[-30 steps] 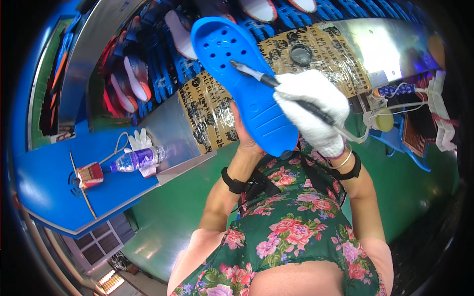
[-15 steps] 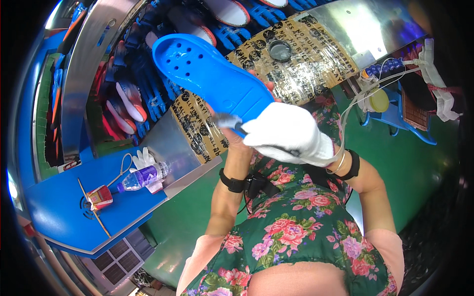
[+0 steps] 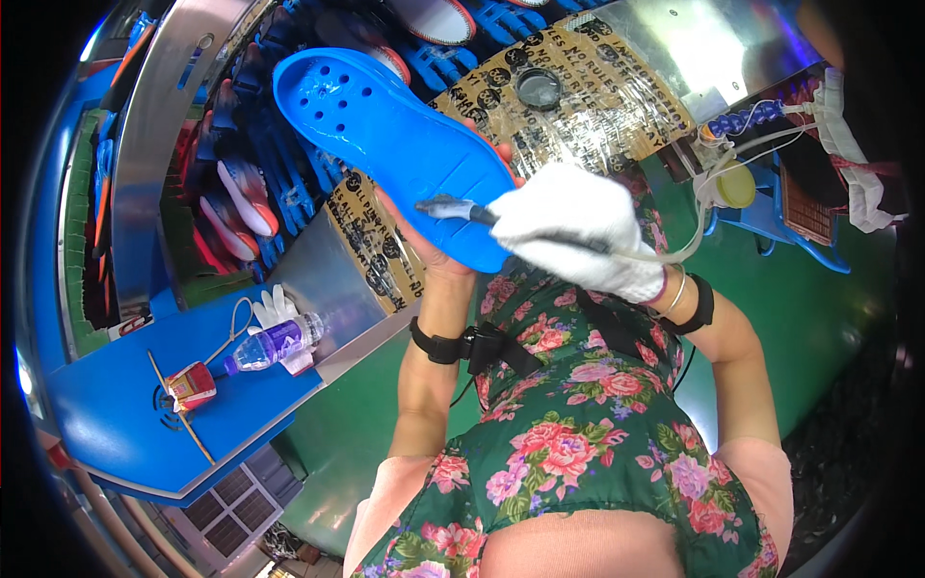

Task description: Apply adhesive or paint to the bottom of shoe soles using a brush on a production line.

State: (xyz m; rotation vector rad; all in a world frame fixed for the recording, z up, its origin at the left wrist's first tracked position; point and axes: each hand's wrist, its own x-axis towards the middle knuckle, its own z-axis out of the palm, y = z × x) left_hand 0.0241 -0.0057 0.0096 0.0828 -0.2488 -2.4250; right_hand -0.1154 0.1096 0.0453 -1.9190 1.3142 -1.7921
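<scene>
My bare left hand (image 3: 441, 258) supports a glossy blue shoe sole (image 3: 405, 154) from below, its fingertips curling over the far edge. Several round holes pierce the sole's far end, and shallow grooves cross its near end. My right hand (image 3: 568, 226), in a white knitted glove, grips a slim dark-handled brush (image 3: 461, 209). The brush's dark tip lies over the sole's grooved near part; whether it touches cannot be made out. A pale hose (image 3: 689, 246) runs from beside the gloved hand to the right.
Black-printed tan tape covers the metal ledge (image 3: 626, 125), where a small round dark dish (image 3: 540, 89) sits. Blue racks with shoe parts (image 3: 249, 197) stand beyond. On the left blue table (image 3: 106, 385) lie a bottle (image 3: 275, 345), a white glove (image 3: 276, 306) and a red box (image 3: 191, 385).
The sole has shifted slightly left and away from me. The brush tip has gone from the sole's left edge onto its upper face, and the gloved hand has turned, showing more of the handle.
</scene>
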